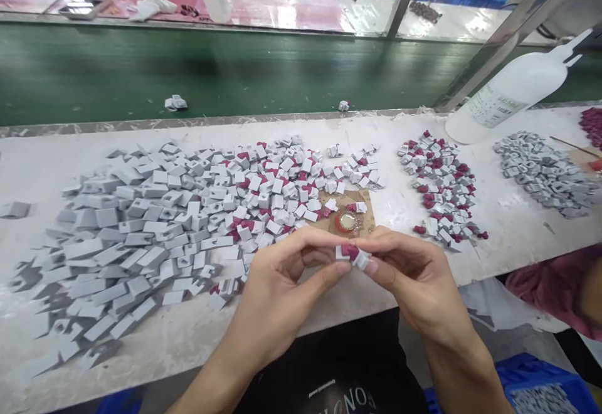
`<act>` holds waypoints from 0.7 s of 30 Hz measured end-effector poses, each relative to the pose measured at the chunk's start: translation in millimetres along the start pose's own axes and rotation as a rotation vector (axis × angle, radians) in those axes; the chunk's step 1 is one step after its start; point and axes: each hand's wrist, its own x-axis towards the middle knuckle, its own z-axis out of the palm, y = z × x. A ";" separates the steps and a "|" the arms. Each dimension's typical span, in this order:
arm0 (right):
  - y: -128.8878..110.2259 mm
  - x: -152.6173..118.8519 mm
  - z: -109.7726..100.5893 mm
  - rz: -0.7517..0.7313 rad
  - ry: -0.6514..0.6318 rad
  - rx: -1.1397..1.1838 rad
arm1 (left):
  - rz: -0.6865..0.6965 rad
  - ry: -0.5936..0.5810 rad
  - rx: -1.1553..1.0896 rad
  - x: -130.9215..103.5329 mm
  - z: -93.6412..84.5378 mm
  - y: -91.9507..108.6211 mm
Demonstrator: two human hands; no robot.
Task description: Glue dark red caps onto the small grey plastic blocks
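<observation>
Between the fingertips of both hands is a small grey and dark red plastic part [350, 252]. My left hand [286, 282] pinches its left end with thumb and forefinger. At its right end, my right hand [418, 276] grips the pale grey piece the same way. Just beyond the fingers, a small red-rimmed round cap [347, 221] holding clear liquid rests on a wet brown cardboard piece [367, 204]. A big heap of grey parts [136, 232] spreads to the left, its right side mixed with grey-and-red parts [277, 182].
Right of my hands lie a pile of grey-and-red parts [439, 188] and a pile of small grey parts [545, 172]. A white squeeze bottle [512, 94] stands at the back right. Behind the table runs a green conveyor belt [263, 69]. Someone's dark red sleeve [555, 282] shows at right.
</observation>
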 end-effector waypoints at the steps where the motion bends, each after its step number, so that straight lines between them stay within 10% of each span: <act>1: -4.2 1.2 1.9 -0.002 -0.019 -0.006 | -0.003 -0.012 0.025 0.2 -3.4 4.4; 8: -31.3 71.1 2.0 -0.014 -0.287 -0.302 | 0.022 -0.020 0.463 32.6 -48.0 50.4; 12: -26.8 186.1 -2.2 -0.156 -0.012 -0.940 | 0.072 0.163 0.904 111.9 -73.4 68.3; 16: -9.7 291.6 5.3 -0.148 0.005 -1.016 | -0.043 0.303 1.065 209.8 -77.4 68.6; 21: -8.3 335.2 9.6 -0.125 0.005 -1.013 | -0.194 0.291 1.113 290.1 -65.9 51.3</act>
